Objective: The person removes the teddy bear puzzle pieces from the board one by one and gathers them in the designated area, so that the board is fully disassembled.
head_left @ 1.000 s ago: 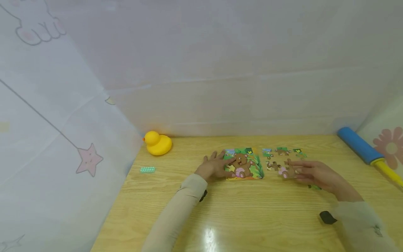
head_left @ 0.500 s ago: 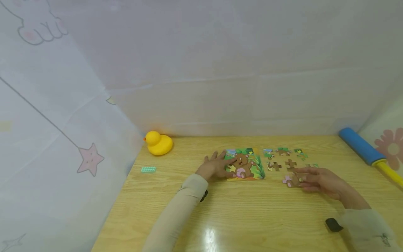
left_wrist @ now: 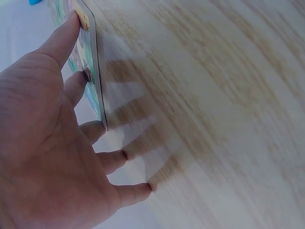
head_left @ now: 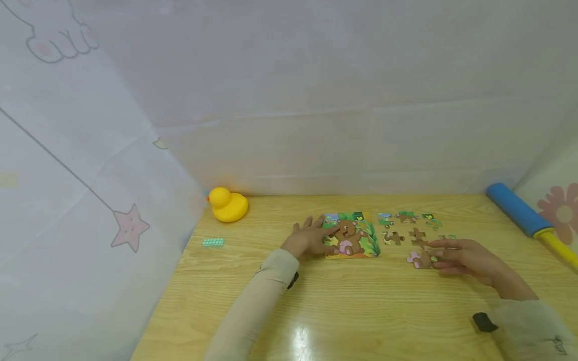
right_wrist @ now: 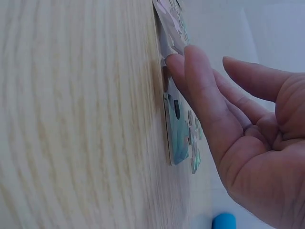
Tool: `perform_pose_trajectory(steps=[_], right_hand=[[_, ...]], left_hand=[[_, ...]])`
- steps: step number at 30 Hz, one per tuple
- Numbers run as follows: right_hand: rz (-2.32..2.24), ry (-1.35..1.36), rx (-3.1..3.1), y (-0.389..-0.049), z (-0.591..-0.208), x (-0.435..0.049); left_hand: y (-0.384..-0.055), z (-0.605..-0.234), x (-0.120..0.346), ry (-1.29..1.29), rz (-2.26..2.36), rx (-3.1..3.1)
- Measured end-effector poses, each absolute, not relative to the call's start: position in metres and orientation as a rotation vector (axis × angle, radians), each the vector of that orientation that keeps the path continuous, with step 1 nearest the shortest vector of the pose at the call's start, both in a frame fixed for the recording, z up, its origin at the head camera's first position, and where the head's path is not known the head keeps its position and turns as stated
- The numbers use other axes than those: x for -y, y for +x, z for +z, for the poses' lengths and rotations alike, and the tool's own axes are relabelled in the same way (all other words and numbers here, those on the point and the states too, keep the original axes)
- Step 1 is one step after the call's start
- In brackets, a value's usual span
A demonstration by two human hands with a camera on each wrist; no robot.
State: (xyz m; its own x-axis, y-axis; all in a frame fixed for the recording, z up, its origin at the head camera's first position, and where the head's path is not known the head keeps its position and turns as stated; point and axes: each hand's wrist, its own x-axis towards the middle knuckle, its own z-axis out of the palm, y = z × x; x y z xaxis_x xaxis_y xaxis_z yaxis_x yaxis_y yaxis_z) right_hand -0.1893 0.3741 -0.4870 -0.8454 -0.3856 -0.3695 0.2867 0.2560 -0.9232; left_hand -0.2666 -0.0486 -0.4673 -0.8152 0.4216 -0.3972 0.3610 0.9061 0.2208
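My left hand [head_left: 307, 240] rests with spread fingers on the left part of a square bear jigsaw puzzle [head_left: 354, 238]. In the left wrist view, the fingertips of this hand [left_wrist: 62, 143] reach the board's edge [left_wrist: 97, 71] and the wood beside it. To the right, my right hand [head_left: 467, 260] has its fingertips at the right edge of a pink and brown jigsaw piece [head_left: 420, 259]. The right wrist view shows that hand [right_wrist: 238, 119] with extended fingers and the thumb apart from them. A green piece [right_wrist: 176, 136] lies below the fingers there.
Several loose jigsaw pieces [head_left: 406, 217] lie right of the board, including a brown one [head_left: 417, 234]. A yellow duck [head_left: 228, 205] stands at the back left, near a small green tile [head_left: 213, 242]. A blue and yellow tube [head_left: 517, 208] lies at the right.
My right hand has moved the pink and brown piece toward the front and slightly right, away from the brown one. The left hand stays in place on the board.
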Motion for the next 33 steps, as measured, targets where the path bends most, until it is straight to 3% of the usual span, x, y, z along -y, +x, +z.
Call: perform_pose_trajectory(steps=[15, 33], right_hand=[[-1.607, -0.107, -2.039, -0.191, -0.483, -0.371], [-1.653, -0.226, -2.043, -0.224, -0.475, -0.294]], left_hand=[[-0.269, -0.474, 0.049, 0.56, 0.196, -2.667], [-0.267, -0.477, 0.06, 0.6, 0.217, -2.704]])
